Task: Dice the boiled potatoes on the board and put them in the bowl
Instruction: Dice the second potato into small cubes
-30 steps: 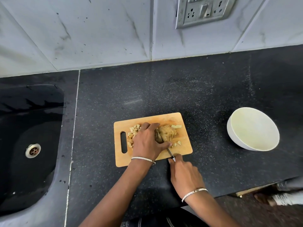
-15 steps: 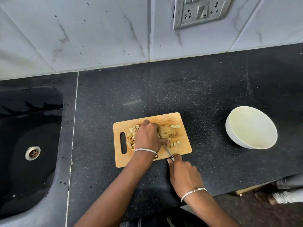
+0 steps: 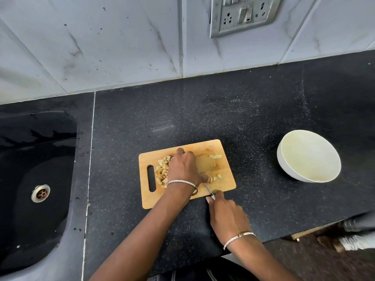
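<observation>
A wooden cutting board (image 3: 227,183) lies on the black counter. On it sits a boiled potato (image 3: 206,166), partly cut. My left hand (image 3: 183,169) curls over its left side and holds it down. A heap of diced potato pieces (image 3: 162,172) lies left of that hand, and a few more pieces (image 3: 216,178) lie on the right. My right hand (image 3: 226,216) grips a small knife (image 3: 209,190) at the board's near edge, its blade pointing into the potato under my left thumb. The white bowl (image 3: 284,161) stands to the right, with nothing visible inside.
A black sink (image 3: 30,179) with a metal drain (image 3: 40,193) fills the left. Tiled wall with a switch and socket plate (image 3: 244,15) rises behind the counter. The counter's front edge runs close below my right wrist; someone's feet (image 3: 353,240) show at lower right.
My left hand has shifted slightly left over the potato and covers more of it. The knife stays at the potato's near side, with my right hand barely moved.
</observation>
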Tool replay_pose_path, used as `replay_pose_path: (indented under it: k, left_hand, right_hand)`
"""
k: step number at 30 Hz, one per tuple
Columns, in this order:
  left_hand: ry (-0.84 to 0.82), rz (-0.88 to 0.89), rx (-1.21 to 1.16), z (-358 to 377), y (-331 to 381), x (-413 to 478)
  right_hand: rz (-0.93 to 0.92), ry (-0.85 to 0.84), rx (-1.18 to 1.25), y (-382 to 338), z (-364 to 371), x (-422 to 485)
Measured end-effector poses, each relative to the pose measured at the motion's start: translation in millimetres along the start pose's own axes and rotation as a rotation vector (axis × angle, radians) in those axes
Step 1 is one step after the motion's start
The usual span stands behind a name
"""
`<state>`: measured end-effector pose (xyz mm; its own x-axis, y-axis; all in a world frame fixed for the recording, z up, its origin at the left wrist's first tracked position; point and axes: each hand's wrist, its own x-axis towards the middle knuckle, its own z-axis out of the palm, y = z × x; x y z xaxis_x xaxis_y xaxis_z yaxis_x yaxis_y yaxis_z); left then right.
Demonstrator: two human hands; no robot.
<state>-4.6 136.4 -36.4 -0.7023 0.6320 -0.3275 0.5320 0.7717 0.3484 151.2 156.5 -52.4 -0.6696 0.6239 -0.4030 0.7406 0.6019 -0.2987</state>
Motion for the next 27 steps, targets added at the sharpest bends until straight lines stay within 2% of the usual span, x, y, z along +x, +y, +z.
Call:
replay_pose_path:
  k: [18,27]
  left_hand:
    - [0.013,0.003,0.06,-4,2,8]
    - [0.043,0.017,0.052,-4,1,5]
  right_hand:
    - [-0.019,0.018,-0.016,11,5,-6]
    - [-0.07,0.013,0.052,38,4,-31]
